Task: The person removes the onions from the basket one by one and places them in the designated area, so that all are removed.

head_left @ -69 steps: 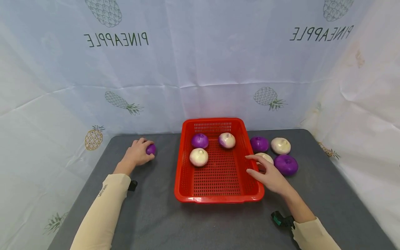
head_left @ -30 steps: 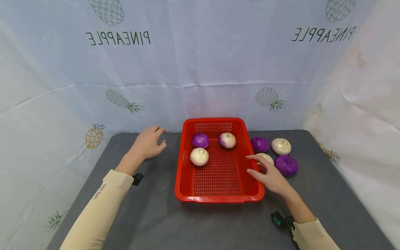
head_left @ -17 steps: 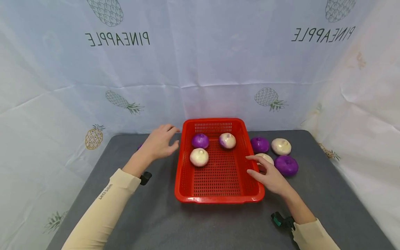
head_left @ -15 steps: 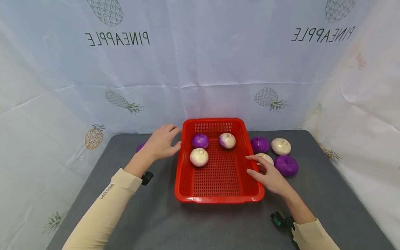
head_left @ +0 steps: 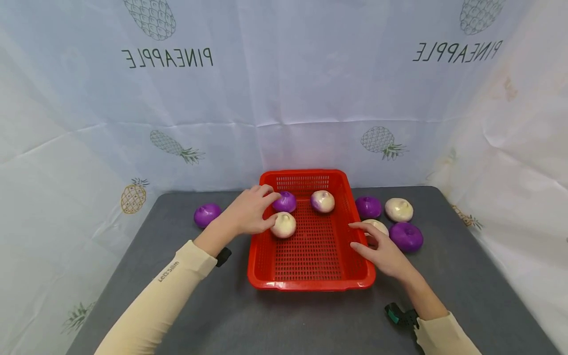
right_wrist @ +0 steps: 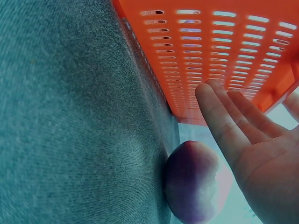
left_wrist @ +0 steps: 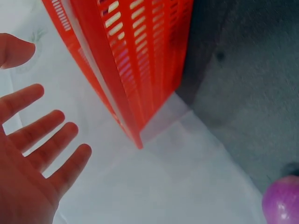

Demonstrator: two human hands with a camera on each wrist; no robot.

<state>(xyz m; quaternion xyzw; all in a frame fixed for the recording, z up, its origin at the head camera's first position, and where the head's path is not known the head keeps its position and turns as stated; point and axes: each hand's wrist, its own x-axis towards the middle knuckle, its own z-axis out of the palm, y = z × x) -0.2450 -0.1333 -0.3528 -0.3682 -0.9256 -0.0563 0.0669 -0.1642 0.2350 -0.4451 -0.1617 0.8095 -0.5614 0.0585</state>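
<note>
My left hand (head_left: 250,209), fingers spread and holding nothing, is over the left rim of the red plastic basket (head_left: 310,284). Its fingertips are close to a purple onion (head_left: 288,202) and a white onion (head_left: 284,225) inside. In the left wrist view the hand (left_wrist: 32,154) has its fingers extended beside the basket wall (left_wrist: 140,60). My right hand (head_left: 383,251) is at the basket's right rim. The right wrist view has that hand's fingers (right_wrist: 224,121) straight along the basket's outer wall; whether they press on it I cannot tell. A white-and-purple onion (head_left: 322,201) lies at the basket's back right.
Left of the basket, a purple onion (head_left: 207,215) lies on the grey table (head_left: 213,305). To the right lie purple onions (head_left: 368,207) (head_left: 406,236) and white onions (head_left: 399,210) (head_left: 376,226), one partly behind my right hand. A pineapple-print curtain (head_left: 310,88) hangs behind.
My left hand let go of the purple onion on the left and moved right, over the basket's left rim; that onion is uncovered now. The right hand and basket have stayed put.
</note>
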